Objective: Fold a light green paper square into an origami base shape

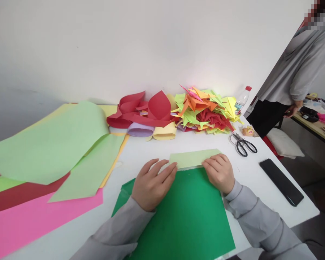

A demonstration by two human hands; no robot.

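Between my hands is a pale green paper strip (191,159), lying along the far edge of a dark green sheet (186,216). My left hand (153,184) grips the strip's near left corner between thumb and fingers, the other fingers loosely bent. At the opposite end, my right hand (219,172) is closed on the strip with its fingertips pressed together. The thumbs are partly hidden. Both forearms rest over or beside the green sheet. A pair of black-handled scissors (242,144) lies beyond my right hand, apart from it.
Large coloured sheets, with a curled light green one (62,144) and a pink one (43,220), cover the left. Rolled red paper (159,106) and a pile of folded paper pieces (206,112) line the wall. A phone (281,182), bottle (243,97) and person (295,72) are right.
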